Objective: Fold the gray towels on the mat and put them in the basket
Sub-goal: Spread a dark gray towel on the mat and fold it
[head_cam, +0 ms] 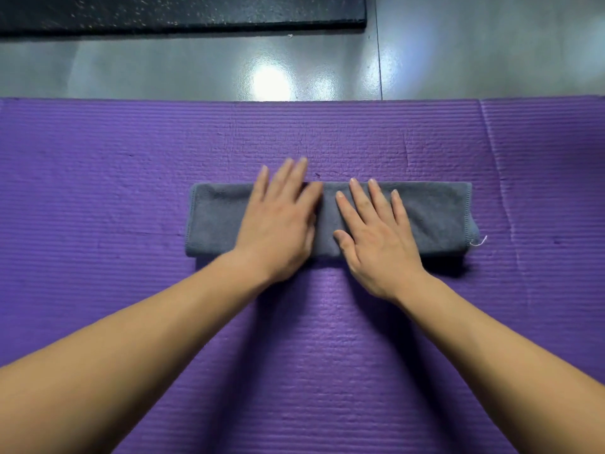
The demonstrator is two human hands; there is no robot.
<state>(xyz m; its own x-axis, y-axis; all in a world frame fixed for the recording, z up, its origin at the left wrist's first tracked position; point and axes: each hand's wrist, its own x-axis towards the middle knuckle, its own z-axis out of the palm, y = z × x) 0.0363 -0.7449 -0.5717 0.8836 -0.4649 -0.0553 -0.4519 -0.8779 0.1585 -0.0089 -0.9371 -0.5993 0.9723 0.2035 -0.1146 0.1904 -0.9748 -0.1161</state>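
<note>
Purple ribbed mat (131,191) covers the floor, and at its middle lies a gray towel (432,214) — folded into a long, narrow band with stitched ends. Both hands press flat on it, fingers straight: left hand (278,221) slightly blurred, right hand (376,237) just beside it — gripping nothing.

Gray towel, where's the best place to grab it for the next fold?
The gray towel lies as a long flat strip across the mat. Probably best: pinch both corners of its right hemmed end, coming from the right.
</note>
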